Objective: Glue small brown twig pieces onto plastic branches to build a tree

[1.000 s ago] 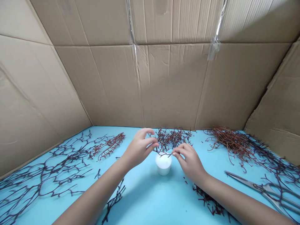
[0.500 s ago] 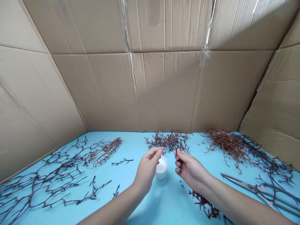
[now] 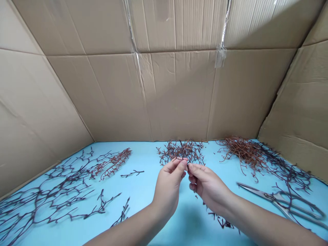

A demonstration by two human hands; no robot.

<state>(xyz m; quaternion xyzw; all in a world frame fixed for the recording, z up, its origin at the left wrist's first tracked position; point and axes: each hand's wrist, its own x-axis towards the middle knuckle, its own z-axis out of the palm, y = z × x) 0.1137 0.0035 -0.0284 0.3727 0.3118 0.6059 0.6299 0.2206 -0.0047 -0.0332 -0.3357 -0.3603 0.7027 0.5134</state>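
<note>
My left hand (image 3: 167, 186) and my right hand (image 3: 210, 184) meet at the fingertips over the middle of the blue tabletop (image 3: 143, 194). Both are closed in a pinch on a small dark twig (image 3: 182, 154), which sticks up from between the fingers. Its lower end is mostly covered by the fingertips. Just behind the hands lies a pile of short reddish-brown twig pieces (image 3: 166, 150). Under my right forearm, more short dark cuttings (image 3: 220, 220) are partly covered.
Long dark branches (image 3: 38, 196) and a reddish sprig (image 3: 116, 164) spread over the left side. Loose twigs (image 3: 132, 173) lie nearer the middle. At right are a reddish-brown twig heap (image 3: 243, 153), dark branches (image 3: 287, 171) and metal scissors (image 3: 271, 197). Cardboard walls (image 3: 179, 92) enclose the table.
My hands have come together, and my left fingers now pinch at the twig that my right hand was holding. The white cup seen between them before is now hidden.
</note>
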